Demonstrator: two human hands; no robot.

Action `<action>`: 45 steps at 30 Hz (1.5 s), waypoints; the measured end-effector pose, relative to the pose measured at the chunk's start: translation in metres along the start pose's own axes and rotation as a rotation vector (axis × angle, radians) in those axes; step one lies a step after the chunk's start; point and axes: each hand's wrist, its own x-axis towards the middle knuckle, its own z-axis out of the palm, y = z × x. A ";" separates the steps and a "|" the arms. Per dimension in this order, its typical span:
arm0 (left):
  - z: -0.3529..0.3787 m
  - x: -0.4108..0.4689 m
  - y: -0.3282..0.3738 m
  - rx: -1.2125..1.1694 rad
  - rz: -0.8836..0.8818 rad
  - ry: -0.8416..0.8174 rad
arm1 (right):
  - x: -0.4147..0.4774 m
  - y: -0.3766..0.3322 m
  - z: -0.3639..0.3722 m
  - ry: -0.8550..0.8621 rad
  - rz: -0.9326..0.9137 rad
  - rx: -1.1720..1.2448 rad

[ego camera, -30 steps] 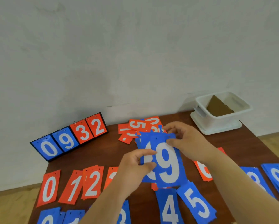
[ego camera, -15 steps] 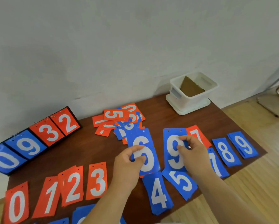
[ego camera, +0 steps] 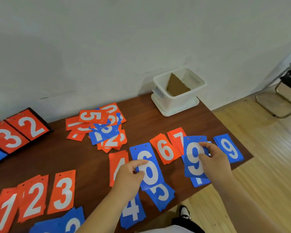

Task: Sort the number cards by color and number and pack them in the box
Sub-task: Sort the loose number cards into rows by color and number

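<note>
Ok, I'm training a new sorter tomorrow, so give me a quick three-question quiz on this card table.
1. True or false: the right hand holds a red card.
2. The left hand pinches a blue card showing: A) 6 B) 2 C) 0.
3. Fill in: the red 6 lies just left of the red ___.
Key: 1 false, its 9 card is blue. 2 A. 3 the red 7.
</note>
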 end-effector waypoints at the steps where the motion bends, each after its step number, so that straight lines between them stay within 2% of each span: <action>1: 0.015 0.004 0.002 0.036 0.016 0.011 | 0.011 0.004 -0.007 -0.031 0.004 -0.002; 8: 0.131 0.016 -0.026 0.301 -0.077 0.032 | 0.083 0.046 -0.050 -0.311 -0.032 -0.181; 13: 0.181 0.027 -0.043 0.459 -0.168 0.100 | 0.119 0.073 -0.057 -0.485 -0.074 -0.350; 18: 0.206 0.034 -0.043 0.832 -0.186 0.176 | 0.147 0.083 -0.054 -0.489 -0.090 -0.381; 21: 0.212 0.035 -0.040 0.923 -0.198 0.206 | 0.165 0.089 -0.065 -0.407 -0.047 -0.349; 26: 0.216 0.041 -0.037 0.966 -0.189 0.185 | 0.207 0.106 -0.098 -0.217 0.006 -0.334; 29: 0.218 0.042 -0.031 0.988 -0.204 0.186 | 0.227 0.124 -0.110 -0.163 0.000 -0.367; 31: 0.219 0.043 -0.030 0.995 -0.218 0.183 | 0.237 0.137 -0.112 -0.195 -0.031 -0.438; 34: 0.219 0.044 -0.028 1.012 -0.241 0.181 | 0.243 0.154 -0.109 -0.269 -0.078 -0.700; 36: 0.219 0.045 -0.027 1.015 -0.250 0.181 | 0.243 0.159 -0.109 -0.252 -0.099 -0.823; 41: 0.218 0.044 -0.021 0.970 -0.253 0.197 | 0.232 0.145 -0.100 -0.274 -0.181 -0.758; 45: 0.197 0.036 -0.017 0.875 -0.258 0.313 | 0.211 0.119 -0.071 -0.402 -0.313 -0.710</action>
